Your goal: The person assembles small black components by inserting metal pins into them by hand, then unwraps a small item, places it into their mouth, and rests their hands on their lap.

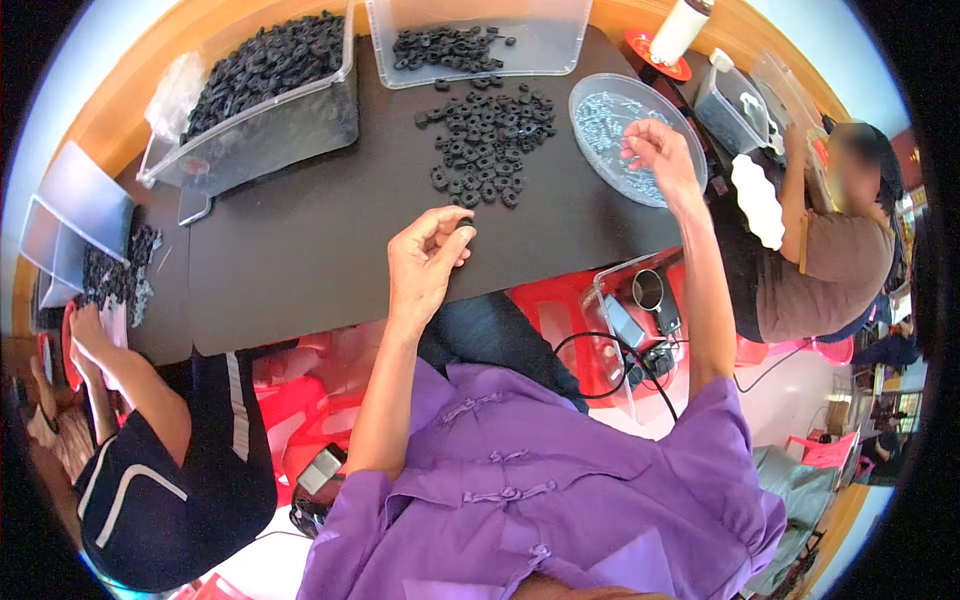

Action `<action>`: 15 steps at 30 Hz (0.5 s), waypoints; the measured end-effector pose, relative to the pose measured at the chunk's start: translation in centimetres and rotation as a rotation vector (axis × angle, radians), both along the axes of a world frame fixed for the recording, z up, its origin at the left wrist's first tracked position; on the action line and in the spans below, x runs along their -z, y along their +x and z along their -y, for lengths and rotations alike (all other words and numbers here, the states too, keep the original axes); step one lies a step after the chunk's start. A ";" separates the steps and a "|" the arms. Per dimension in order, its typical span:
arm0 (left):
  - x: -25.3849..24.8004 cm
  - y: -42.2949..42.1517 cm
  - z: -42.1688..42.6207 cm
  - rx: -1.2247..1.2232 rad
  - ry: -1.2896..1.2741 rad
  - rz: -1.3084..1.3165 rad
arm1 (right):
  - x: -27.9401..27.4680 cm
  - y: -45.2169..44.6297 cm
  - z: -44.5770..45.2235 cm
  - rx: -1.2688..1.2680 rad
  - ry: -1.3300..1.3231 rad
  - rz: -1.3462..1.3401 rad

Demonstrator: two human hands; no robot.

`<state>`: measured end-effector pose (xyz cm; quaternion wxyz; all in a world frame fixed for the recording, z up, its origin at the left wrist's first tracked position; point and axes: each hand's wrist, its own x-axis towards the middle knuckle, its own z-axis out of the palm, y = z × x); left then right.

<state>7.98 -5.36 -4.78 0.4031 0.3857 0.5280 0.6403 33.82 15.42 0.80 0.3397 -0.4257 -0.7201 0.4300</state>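
My left hand [425, 258] is above the dark table's near part, thumb and fingers pinched on a small black ring-shaped part [465, 223]. Just beyond it lies a loose heap of the same black parts [485, 145]. Over on the right, my right hand [658, 155] hovers above a round clear tray [655, 195] scattered with tiny pale pieces [600, 125]. Its thumb and fingertips are brought together; whatever may be between them is too small to make out.
A large bin [270, 150] full of black parts stands at the back left. Behind the heap is a clear tub [480, 75] with more. People sit on both sides. A spool [682, 30] stands back right; a clear box [630, 385] with a metal cup is below the edge.
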 end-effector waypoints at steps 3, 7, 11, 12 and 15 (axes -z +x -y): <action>0.1 0.1 0.0 -0.005 0.001 0.002 | -0.9 -3.7 3.6 -0.174 0.042 -0.025; 0.4 0.1 -0.1 -0.021 -0.011 -0.024 | -0.4 -8.6 8.7 -0.378 -0.100 -0.184; 0.7 0.1 0.0 -0.010 -0.010 -0.013 | 1.3 -11.3 10.8 -0.468 -0.188 -0.182; 0.8 0.1 0.0 -0.006 -0.003 -0.033 | 1.6 -11.6 11.0 -0.468 -0.187 -0.184; 0.6 0.0 -0.1 -0.004 -0.013 -0.048 | 2.0 -12.0 11.4 -0.431 -0.110 -0.162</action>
